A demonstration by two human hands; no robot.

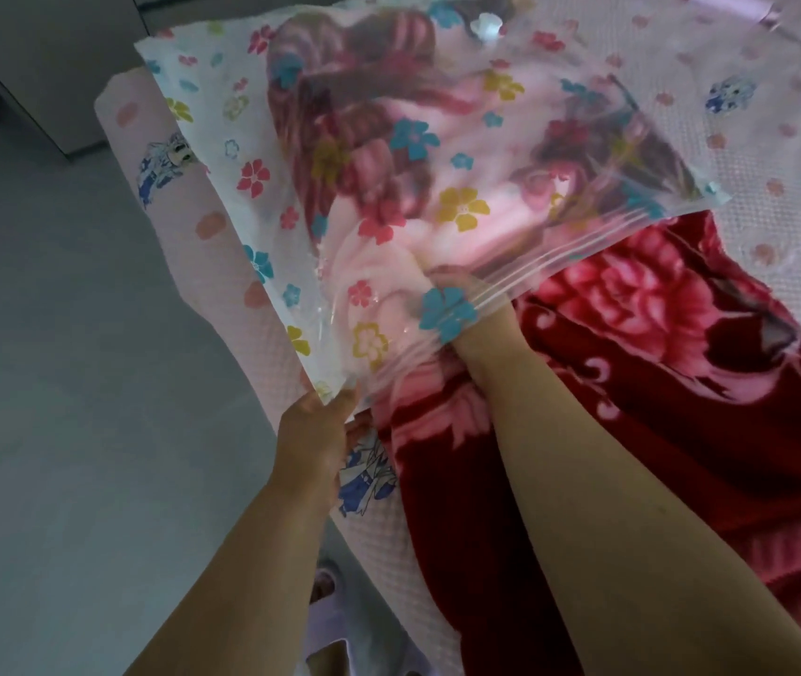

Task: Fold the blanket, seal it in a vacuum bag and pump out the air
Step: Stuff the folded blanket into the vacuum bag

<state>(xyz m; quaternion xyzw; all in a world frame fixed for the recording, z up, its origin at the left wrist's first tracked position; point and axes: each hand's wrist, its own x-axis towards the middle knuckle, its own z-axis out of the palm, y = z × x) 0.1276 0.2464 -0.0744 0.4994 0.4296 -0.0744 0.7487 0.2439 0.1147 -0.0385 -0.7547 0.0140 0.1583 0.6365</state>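
A dark red blanket (632, 363) with pink flower patterns lies on the bed, its far part inside a clear vacuum bag (291, 139) printed with coloured flowers. My left hand (313, 431) pinches the near left corner of the bag's open mouth. My right hand (442, 304) reaches into the mouth, seen blurred through the plastic, resting on the blanket inside; how its fingers lie is unclear. The bag's white valve (485, 25) sits at the far end. A small blue slider clip (714, 190) sits on the zip strip at the right.
The bed has a pale pink quilted cover (779, 114) with spots and blue cartoon prints. Its left edge drops to a grey floor (71, 383). A grey cabinet (23, 65) stands at the far left. My slippered feet (340, 622) show below.
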